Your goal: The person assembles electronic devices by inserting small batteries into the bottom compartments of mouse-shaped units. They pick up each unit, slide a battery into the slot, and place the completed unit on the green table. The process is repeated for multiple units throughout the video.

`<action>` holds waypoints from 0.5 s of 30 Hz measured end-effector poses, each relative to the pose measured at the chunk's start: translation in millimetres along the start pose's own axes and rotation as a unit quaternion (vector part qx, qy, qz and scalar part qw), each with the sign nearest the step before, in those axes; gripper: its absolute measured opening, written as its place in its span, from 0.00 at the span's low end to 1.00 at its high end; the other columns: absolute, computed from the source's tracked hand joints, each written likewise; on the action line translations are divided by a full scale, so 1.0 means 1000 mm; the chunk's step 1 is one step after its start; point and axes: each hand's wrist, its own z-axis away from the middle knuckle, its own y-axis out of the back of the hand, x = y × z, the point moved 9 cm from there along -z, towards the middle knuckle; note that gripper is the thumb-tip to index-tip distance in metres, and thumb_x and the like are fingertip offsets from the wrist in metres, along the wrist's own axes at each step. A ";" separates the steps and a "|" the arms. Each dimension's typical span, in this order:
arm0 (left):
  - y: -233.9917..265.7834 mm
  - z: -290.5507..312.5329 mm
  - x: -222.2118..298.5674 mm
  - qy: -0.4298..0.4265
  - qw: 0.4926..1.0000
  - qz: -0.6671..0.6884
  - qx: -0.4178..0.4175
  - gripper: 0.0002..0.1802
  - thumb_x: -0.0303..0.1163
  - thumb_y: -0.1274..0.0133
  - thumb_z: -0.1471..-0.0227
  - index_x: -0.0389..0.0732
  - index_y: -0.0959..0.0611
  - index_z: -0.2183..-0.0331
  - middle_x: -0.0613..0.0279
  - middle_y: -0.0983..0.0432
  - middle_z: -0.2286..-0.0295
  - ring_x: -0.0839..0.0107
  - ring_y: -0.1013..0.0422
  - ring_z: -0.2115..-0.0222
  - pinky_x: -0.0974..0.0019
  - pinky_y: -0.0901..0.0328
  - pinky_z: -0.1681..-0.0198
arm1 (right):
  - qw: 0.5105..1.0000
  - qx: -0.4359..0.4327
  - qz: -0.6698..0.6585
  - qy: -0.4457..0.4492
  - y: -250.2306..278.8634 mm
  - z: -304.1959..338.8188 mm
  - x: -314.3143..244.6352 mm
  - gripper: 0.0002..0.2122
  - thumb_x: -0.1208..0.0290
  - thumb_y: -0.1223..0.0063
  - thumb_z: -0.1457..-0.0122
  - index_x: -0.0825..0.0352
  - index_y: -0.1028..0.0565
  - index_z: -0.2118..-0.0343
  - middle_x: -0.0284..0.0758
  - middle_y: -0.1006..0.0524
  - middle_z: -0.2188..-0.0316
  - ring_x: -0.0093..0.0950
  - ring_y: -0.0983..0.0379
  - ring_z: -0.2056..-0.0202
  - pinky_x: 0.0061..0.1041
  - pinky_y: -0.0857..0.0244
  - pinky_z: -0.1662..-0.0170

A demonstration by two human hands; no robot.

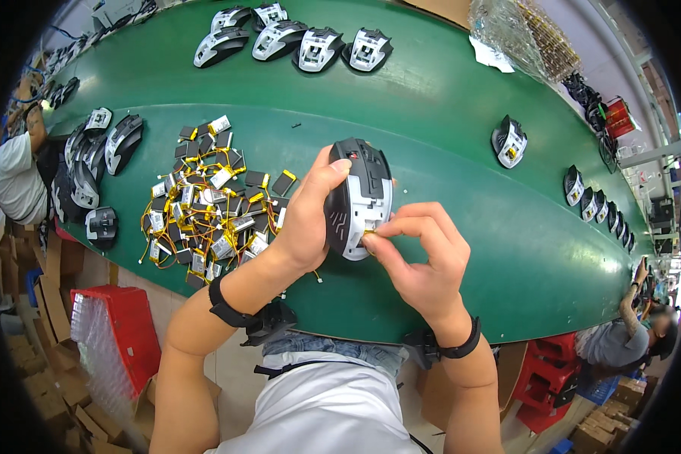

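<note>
In my left hand (308, 204) is a black and grey computer mouse (362, 185), held tilted above the green table with the thumb along its side. An opening shows near its lower end. At that opening my right hand (424, 253) pinches a small battery (370, 230) with yellow tape, mostly hidden by the fingertips. Whether the battery sits fully inside the mouse I cannot tell. A heap of small battery packs (223, 180) with yellow tape and thin red and black wires lies just left of my left hand.
More mice (319, 50) stand at the far side of the green table (446, 98), with a cluster of mice (83, 163) at the left. A row of mice (598, 204) runs along the right. Red stools (132, 325) stand below the edge. Other people sit at both ends.
</note>
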 end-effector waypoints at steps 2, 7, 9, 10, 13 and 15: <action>0.004 0.000 -0.004 0.002 1.000 0.000 0.022 0.27 0.46 0.62 0.42 0.37 0.31 0.49 0.43 0.24 0.58 0.60 0.24 0.60 0.60 0.28 0.56 | 1.000 -0.015 -0.015 -0.022 -0.004 0.004 0.007 0.11 0.78 0.30 0.59 0.67 0.22 0.72 0.35 0.23 0.72 0.30 0.25 0.73 0.25 0.30 0.71; 0.010 -0.001 -0.004 0.041 0.997 0.046 0.038 0.28 0.49 0.65 0.42 0.35 0.25 0.55 0.44 0.23 0.59 0.56 0.22 0.66 0.57 0.25 0.62 | 0.996 -0.050 0.040 0.069 -0.005 0.000 -0.012 0.11 0.79 0.32 0.59 0.67 0.22 0.72 0.35 0.23 0.70 0.32 0.24 0.71 0.27 0.30 0.68; 0.011 -0.002 -0.002 0.059 0.997 0.049 0.030 0.28 0.48 0.65 0.42 0.34 0.25 0.55 0.43 0.23 0.59 0.53 0.22 0.66 0.55 0.25 0.63 | 0.988 -0.080 0.056 0.117 -0.007 0.001 -0.022 0.11 0.80 0.32 0.59 0.67 0.23 0.71 0.34 0.23 0.69 0.32 0.24 0.70 0.28 0.30 0.67; 0.012 -0.001 -0.005 0.063 0.996 0.051 0.032 0.29 0.49 0.65 0.41 0.34 0.25 0.55 0.43 0.23 0.59 0.53 0.22 0.66 0.55 0.25 0.63 | 0.989 -0.071 0.057 0.116 -0.007 0.004 -0.021 0.11 0.80 0.32 0.60 0.68 0.23 0.71 0.34 0.23 0.70 0.32 0.24 0.70 0.28 0.31 0.68; 0.011 -0.001 -0.005 0.055 0.996 0.052 0.042 0.29 0.49 0.66 0.41 0.34 0.25 0.55 0.43 0.23 0.59 0.52 0.22 0.66 0.55 0.25 0.63 | 0.989 -0.036 0.069 0.126 -0.007 0.006 -0.021 0.12 0.82 0.33 0.61 0.68 0.23 0.72 0.34 0.23 0.70 0.31 0.25 0.71 0.28 0.32 0.69; 0.012 -0.002 -0.004 0.039 0.996 0.049 0.060 0.28 0.49 0.66 0.41 0.35 0.25 0.55 0.43 0.23 0.59 0.51 0.22 0.66 0.55 0.25 0.63 | 0.991 0.011 0.073 0.113 -0.009 0.008 -0.024 0.12 0.83 0.33 0.61 0.68 0.23 0.72 0.34 0.24 0.71 0.31 0.26 0.72 0.27 0.33 0.70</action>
